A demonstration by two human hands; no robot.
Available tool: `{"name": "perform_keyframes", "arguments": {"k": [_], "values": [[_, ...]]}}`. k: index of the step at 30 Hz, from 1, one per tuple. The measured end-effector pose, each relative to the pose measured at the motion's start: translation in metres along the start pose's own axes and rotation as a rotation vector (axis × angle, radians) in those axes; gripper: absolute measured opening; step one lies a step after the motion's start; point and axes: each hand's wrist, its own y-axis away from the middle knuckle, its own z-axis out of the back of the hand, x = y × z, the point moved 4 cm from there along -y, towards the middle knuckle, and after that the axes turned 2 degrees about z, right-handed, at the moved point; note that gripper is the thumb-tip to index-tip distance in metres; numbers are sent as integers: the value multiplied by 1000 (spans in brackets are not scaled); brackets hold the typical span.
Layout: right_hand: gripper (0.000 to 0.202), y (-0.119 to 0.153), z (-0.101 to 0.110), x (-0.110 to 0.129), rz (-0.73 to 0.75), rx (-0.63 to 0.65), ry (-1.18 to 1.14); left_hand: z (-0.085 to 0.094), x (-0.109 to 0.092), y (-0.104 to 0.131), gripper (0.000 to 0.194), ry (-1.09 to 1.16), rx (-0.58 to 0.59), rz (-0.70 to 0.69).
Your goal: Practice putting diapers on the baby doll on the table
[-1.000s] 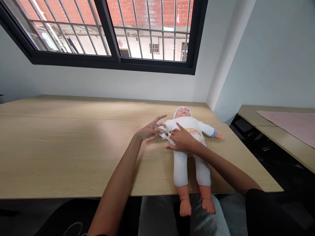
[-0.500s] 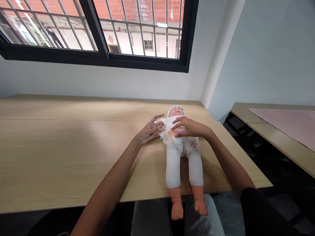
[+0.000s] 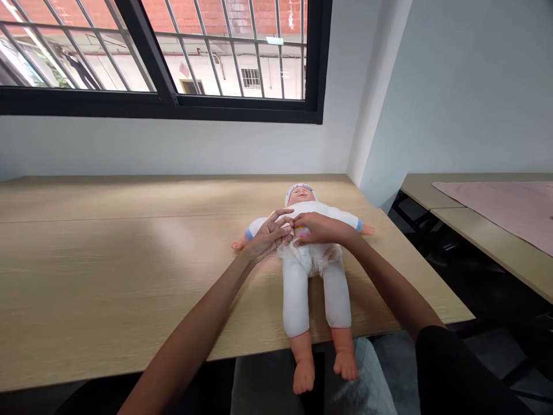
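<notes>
A baby doll (image 3: 295, 300) lies on its back, its head away from me and its feet over the table's near edge. It has a white suit with blue cuffs and a white cap (image 3: 301, 187). A white diaper (image 3: 317, 258) is around its hips, with a coloured strip at the waist. At the diaper's waist on the left, my left hand (image 3: 270, 236) has its fingers closed on the edge. Beside it, my right hand (image 3: 319, 228) curls over the front waistband, fingertips pressed to the diaper and almost touching the left fingers. The pinched material is mostly hidden.
The doll rests near the right end of a light wooden table (image 3: 129, 276). Across a gap to the right stands another table (image 3: 496, 225) with a pink cloth (image 3: 510, 207) on it. A barred window (image 3: 233, 57) is in the wall behind.
My hands have come together at the diaper's waist, the right one moving left and closing its fingers. Both of the doll's arms now show. The view has shifted slightly.
</notes>
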Motion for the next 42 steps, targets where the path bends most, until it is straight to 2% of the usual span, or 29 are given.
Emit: {"name": "perform_keyframes", "arguments": {"k": [2,8,15,24,29,34,42], "values": [[3,0,0,-2,8,6,17,0,-1,0,46,5,29,-2],[5,1,4,-9,55,25,-24,6,2,-3,47,84,85,24],[29,8,17,-22,-33,79,-99,7,3,-4,44,103,127,13],[27,8,15,-32,-45,71,-103,9,2,-4,41,85,166,18],[29,8,14,-35,-51,76,-112,9,2,-4,38,57,151,47],[28,7,13,-36,-32,73,-102,4,2,-4,24,-1,93,44],[35,11,18,-42,-42,141,-168,8,5,-4,25,-36,65,25]]}}
